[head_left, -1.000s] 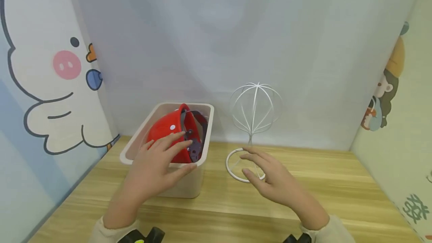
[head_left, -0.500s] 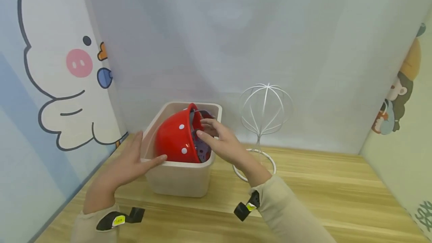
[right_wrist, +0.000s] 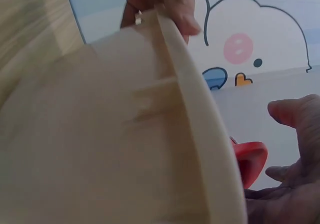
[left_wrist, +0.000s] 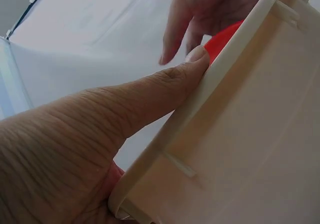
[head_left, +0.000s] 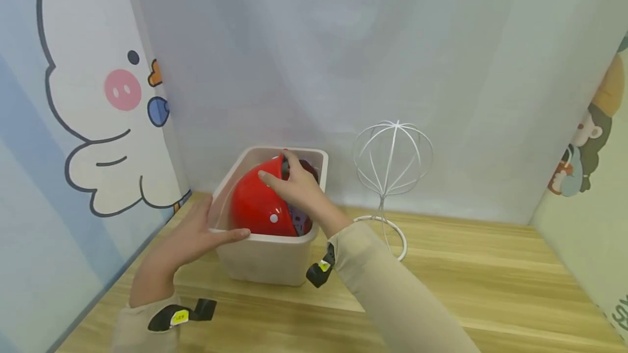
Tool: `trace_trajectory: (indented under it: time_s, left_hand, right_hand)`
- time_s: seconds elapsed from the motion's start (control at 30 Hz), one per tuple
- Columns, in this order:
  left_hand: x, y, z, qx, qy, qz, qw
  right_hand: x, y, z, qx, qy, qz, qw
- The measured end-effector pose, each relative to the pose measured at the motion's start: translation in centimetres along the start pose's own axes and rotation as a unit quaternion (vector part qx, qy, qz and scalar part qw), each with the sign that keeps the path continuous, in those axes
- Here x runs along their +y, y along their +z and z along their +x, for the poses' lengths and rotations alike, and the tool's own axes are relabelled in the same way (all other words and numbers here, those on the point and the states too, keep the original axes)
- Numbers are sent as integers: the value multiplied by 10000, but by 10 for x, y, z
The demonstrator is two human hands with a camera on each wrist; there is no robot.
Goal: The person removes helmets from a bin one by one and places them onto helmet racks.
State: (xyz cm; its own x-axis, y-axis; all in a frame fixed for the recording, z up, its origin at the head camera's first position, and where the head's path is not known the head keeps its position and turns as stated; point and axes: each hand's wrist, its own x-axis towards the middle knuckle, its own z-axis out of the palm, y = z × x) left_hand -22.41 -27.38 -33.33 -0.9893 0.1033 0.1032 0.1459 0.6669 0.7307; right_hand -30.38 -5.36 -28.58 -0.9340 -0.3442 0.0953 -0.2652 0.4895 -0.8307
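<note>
We've got our left hand point(head_left: 188, 236) gripping the beige bin point(head_left: 265, 260) rim near the desk's back-left corner, right hand point(head_left: 294, 189) curled on the red helmet point(head_left: 255, 203), w/ straps likely snagging.

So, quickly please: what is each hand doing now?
Left hand: grips the bin at its rim.
Right hand: rests on the red helmet; whether it grips cannot be told.

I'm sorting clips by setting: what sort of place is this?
Probably a small staged recording booth: a wooden tabletop boxed in by a plain white backdrop and cartoon-printed side panels.
</note>
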Motion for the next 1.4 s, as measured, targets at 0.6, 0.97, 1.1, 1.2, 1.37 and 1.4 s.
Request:
trace_trajectory:
  time_s: [0.6, 0.97, 1.1, 1.2, 1.37, 1.4]
  left_hand:
    - [2, -1, 1, 91, 264, -5, 9996]
    - [4, 0, 0, -53, 338, -162, 9993]
    - [4, -1, 0, -14, 357, -104, 9993]
    - [4, -1, 0, 2, 263, -31, 9996]
    - [3, 0, 0, -50, 130, -42, 9999]
    - [3, 0, -1, -61, 127, -57, 9999]
  right_hand:
    - [3, 43, 27, 818, -144, -780, 9935]
    - [0, 42, 20, 789, -121, -1032, 9914]
    - [1, 41, 20, 873, -210, -979, 9911]
    - [2, 39, 20, 992, -286, -907, 9905]
    - [4, 37, 19, 1085, -311, -825, 9902]
    - [5, 37, 19, 1089, -297, -808, 9903]
